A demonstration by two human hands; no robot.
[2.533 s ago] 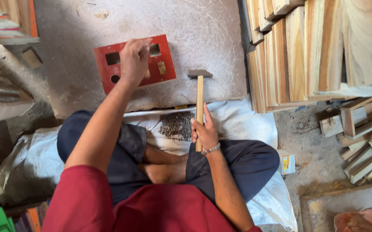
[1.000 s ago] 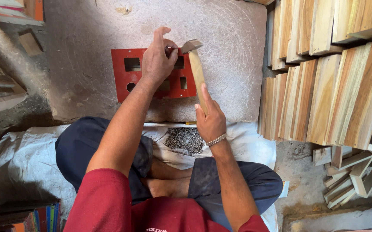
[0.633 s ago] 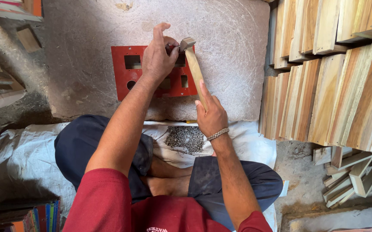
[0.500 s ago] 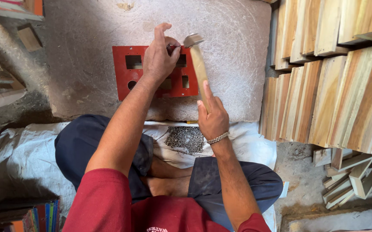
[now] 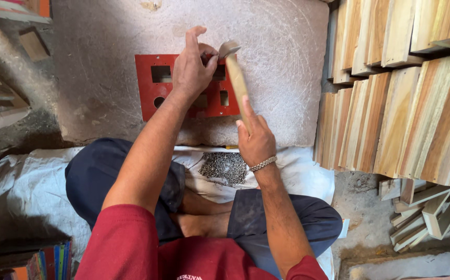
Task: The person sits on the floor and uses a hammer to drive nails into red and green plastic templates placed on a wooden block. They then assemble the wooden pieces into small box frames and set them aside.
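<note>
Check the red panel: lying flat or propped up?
Flat. The red panel lies face-up on the stone slab, left hand resting on it.

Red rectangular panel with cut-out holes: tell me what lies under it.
The red rectangular panel lies on a grey stone slab. The left hand covers its middle; what's beneath there is hidden.

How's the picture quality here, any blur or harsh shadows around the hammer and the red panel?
Head view: even, soft daylight, no glare; the hammer head looks slightly smeared, the red panel and pile of nails are sharp; the left hand casts only a faint shadow; the lower left corner falls dark.
</note>
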